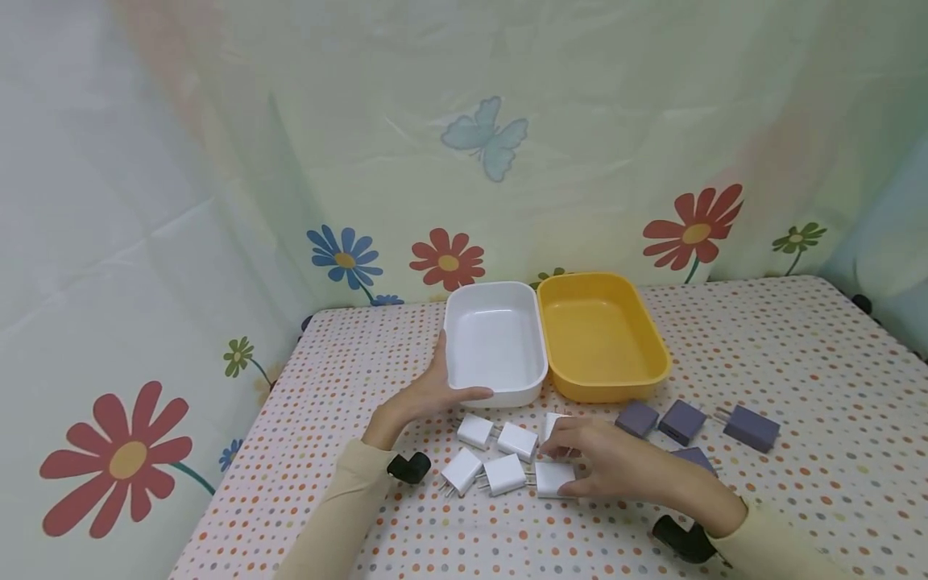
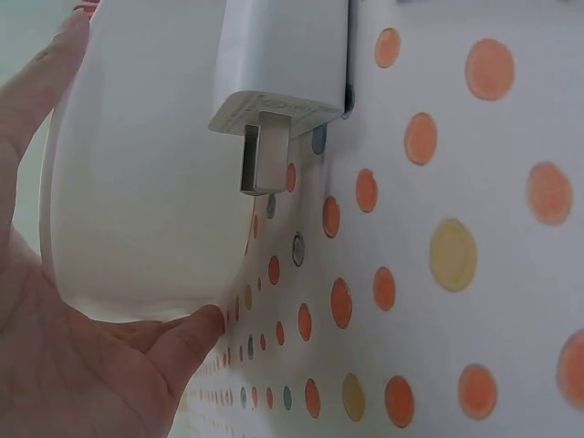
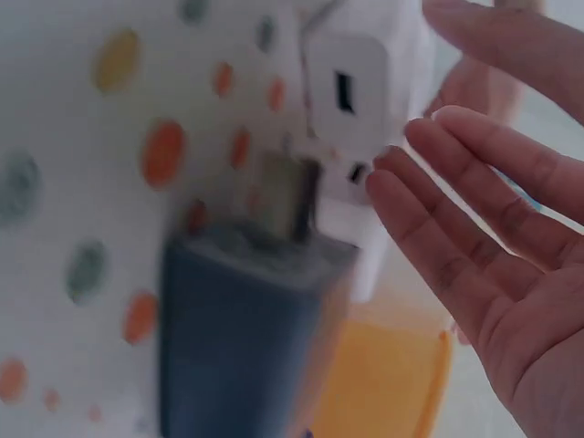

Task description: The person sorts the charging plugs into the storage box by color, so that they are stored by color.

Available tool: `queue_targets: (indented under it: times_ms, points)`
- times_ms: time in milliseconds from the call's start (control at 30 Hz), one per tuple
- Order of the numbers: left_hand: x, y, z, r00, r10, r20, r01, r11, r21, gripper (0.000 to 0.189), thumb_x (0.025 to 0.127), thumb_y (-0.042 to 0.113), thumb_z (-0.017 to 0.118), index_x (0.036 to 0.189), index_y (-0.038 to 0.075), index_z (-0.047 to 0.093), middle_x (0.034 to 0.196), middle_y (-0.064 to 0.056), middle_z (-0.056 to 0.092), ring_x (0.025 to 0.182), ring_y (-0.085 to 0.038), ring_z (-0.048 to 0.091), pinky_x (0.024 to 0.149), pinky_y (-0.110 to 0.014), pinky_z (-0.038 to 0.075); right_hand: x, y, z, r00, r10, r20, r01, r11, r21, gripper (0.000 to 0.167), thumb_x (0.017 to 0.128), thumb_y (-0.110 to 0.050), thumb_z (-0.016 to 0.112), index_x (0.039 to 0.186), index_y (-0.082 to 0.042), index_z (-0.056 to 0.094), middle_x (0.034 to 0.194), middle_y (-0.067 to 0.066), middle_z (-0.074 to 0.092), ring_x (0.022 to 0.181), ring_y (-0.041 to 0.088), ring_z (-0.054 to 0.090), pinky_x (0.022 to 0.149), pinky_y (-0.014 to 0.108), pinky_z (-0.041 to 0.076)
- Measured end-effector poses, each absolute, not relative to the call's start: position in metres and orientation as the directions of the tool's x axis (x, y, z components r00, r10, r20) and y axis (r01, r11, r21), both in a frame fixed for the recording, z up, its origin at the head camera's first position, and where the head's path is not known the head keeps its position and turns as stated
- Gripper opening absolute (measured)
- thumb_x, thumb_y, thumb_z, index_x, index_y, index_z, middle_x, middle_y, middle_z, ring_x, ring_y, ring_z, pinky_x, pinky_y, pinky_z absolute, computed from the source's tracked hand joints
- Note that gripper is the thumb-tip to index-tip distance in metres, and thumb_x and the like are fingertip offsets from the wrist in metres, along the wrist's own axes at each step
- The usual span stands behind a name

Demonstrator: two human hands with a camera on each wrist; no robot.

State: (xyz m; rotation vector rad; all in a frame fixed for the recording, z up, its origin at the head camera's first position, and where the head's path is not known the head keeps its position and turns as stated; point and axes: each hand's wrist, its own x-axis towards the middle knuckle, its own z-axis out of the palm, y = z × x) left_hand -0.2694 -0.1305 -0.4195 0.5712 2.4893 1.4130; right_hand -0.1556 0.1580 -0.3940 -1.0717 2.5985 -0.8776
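My left hand point(image 1: 428, 392) rests against the near left corner of a white plastic bin point(image 1: 496, 342), its thumb along the front wall and its fingers up the left side. My right hand point(image 1: 609, 459) is over the white charger plugs, with its fingers extended and apart in the right wrist view. One white charger plug point(image 1: 551, 480) lies beside its thumb, and another point(image 1: 553, 424) is partly hidden behind its fingers. Several more white charger plugs point(image 1: 504, 474) lie in two rows in front of the bin. A white plug point(image 2: 283, 64) also shows near my left hand.
A yellow bin point(image 1: 598, 334) stands against the white bin's right side. Several dark purple-grey charger plugs point(image 1: 681, 421) lie in front of it and to its right, one partly behind my right forearm. A dotted cloth point(image 1: 834, 387) covers the table, and a flowered curtain point(image 1: 580, 121) hangs behind.
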Motion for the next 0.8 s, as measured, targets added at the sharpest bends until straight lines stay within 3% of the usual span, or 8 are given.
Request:
queue_targets:
  times_ms: [267,367,800]
  points:
    - [-0.269,-0.131,-0.418,-0.905,0.425,-0.019,0.210,0.484,0.849,0.130,0.088,0.045,0.082,0.166,0.020,-0.018,0.167,-0.016,0.020,0.146,-0.036,0.035,0.117,-0.062,0.033,-0.155,0.152,-0.402,-0.730,-0.684,0.016,-0.556,0.580,-0.595,0.037,0.080,-0.018,0.093,0.112,-0.007,0.079,0.102,-0.010,0.066,0.084,-0.002,0.055,0.070,0.023,0.053]
    - [-0.267,-0.131,-0.418,-0.912,0.410,-0.033,0.189,0.490,0.851,0.131,0.087,0.045,0.083,0.166,0.019,-0.018,0.169,-0.017,0.018,0.147,-0.037,0.034,0.117,-0.062,0.032,-0.160,0.154,-0.415,-0.732,-0.681,0.013,-0.553,0.582,-0.596,0.040,0.081,-0.025,0.093,0.114,-0.009,0.080,0.102,-0.012,0.066,0.082,-0.002,0.054,0.069,0.023,0.052]
    - [-0.266,-0.130,-0.418,-0.910,0.414,-0.035,0.171,0.449,0.877,0.131,0.086,0.042,0.084,0.166,0.021,-0.017,0.169,-0.016,0.017,0.149,-0.036,0.031,0.118,-0.063,0.029,-0.150,0.148,-0.408,-0.734,-0.678,0.038,-0.580,0.598,-0.553,0.042,0.077,-0.017,0.095,0.113,-0.003,0.079,0.105,-0.002,0.069,0.091,0.006,0.063,0.076,0.027,0.057]
